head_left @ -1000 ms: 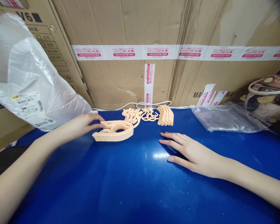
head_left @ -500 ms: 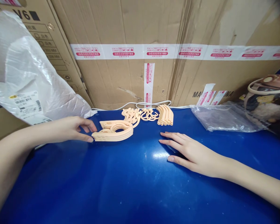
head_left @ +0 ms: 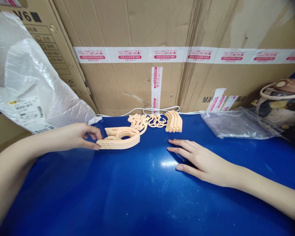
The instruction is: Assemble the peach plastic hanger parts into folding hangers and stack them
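My left hand (head_left: 75, 137) is at the left end of a stack of cream plastic curved pieces (head_left: 121, 143), which look like folding-hanger parts. Its thumb touches the near side of that end, and the fingers curl round the far side. The stack lies on the blue tabletop (head_left: 137, 193). My right hand (head_left: 196, 159) rests palm down on the table with its fingers spread, holding nothing. Behind the stack lie a pile of wavy cream pieces (head_left: 137, 121), a few cream hooks (head_left: 157, 121) and a row of short curved cream arms (head_left: 174, 121).
A white plastic mailer bag (head_left: 41, 78) with a label leans at the left. Large cardboard boxes (head_left: 127, 85) stand along the back, with a white cable (head_left: 123, 114) at their foot. At the right lie a clear plastic bag (head_left: 236, 124) and a brown bag with a handle (head_left: 280, 105).
My left hand has moved slightly to the right, and its thumb and fingers have come onto the end of the stack. My right hand has stayed in place.
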Demonstrator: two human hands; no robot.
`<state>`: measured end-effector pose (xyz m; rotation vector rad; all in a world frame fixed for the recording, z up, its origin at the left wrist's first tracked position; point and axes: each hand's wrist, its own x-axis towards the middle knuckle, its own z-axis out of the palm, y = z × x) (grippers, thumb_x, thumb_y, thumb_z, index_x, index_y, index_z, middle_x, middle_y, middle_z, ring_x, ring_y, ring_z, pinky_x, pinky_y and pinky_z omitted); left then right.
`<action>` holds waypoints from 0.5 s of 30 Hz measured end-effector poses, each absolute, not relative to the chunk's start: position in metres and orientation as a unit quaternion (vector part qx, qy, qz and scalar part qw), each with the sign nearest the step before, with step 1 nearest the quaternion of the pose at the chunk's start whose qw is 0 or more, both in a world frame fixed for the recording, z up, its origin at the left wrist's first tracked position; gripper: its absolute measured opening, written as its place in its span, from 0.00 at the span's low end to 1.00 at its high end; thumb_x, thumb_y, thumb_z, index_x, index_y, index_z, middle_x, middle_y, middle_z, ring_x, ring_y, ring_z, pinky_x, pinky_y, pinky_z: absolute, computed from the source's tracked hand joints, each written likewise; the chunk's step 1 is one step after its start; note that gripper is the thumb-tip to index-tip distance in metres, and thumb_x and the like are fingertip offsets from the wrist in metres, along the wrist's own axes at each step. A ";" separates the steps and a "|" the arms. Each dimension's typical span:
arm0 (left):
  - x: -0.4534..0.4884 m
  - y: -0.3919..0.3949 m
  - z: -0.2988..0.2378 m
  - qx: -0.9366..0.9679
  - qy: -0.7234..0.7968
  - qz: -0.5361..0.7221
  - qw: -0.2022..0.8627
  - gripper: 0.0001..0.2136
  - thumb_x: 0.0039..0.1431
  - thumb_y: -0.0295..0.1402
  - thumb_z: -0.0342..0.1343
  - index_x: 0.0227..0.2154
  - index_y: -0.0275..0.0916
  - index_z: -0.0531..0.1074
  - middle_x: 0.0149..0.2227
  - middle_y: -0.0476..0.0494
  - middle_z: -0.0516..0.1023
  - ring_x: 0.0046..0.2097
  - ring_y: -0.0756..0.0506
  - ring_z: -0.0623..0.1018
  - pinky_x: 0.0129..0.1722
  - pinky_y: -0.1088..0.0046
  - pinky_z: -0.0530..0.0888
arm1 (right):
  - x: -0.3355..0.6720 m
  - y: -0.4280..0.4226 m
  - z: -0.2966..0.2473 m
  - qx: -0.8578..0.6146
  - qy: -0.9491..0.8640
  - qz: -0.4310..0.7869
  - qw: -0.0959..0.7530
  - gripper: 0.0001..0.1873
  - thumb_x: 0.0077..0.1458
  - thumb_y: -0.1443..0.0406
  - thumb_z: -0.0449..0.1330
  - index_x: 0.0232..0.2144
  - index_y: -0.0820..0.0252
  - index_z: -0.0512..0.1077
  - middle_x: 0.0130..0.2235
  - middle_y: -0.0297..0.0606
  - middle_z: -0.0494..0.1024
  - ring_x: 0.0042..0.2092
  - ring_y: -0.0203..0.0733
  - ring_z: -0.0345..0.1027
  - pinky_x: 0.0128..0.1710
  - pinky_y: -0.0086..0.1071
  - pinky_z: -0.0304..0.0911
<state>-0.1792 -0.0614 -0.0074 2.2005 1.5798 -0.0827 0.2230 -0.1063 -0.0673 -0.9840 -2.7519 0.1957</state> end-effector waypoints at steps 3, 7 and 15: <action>-0.180 -0.061 -0.006 0.792 0.571 -0.025 0.214 0.13 0.51 0.45 0.58 0.34 0.42 0.76 0.37 0.52 0.79 0.40 0.45 0.75 0.40 0.76 0.67 | 0.223 -0.106 -0.067 -0.335 -0.934 0.066 0.103 0.27 0.63 0.53 0.50 0.61 0.55 0.59 0.64 0.44 0.58 0.63 0.52 0.52 0.59 0.50 0.55; -0.179 -0.062 -0.006 0.792 0.571 -0.021 0.216 0.14 0.53 0.46 0.56 0.33 0.42 0.76 0.37 0.52 0.79 0.40 0.45 0.75 0.42 0.74 0.67 | 0.222 -0.106 -0.067 -0.336 -0.935 0.062 0.096 0.27 0.64 0.53 0.49 0.61 0.56 0.59 0.64 0.44 0.57 0.64 0.52 0.51 0.59 0.49 0.55; -0.175 -0.068 0.004 0.739 0.654 0.037 0.155 0.22 0.46 0.55 0.57 0.33 0.41 0.75 0.31 0.49 0.79 0.33 0.42 0.76 0.32 0.73 0.69 | 0.223 -0.107 -0.067 -0.332 -0.936 0.058 0.104 0.27 0.64 0.53 0.49 0.61 0.56 0.60 0.64 0.45 0.58 0.63 0.53 0.53 0.58 0.50 0.56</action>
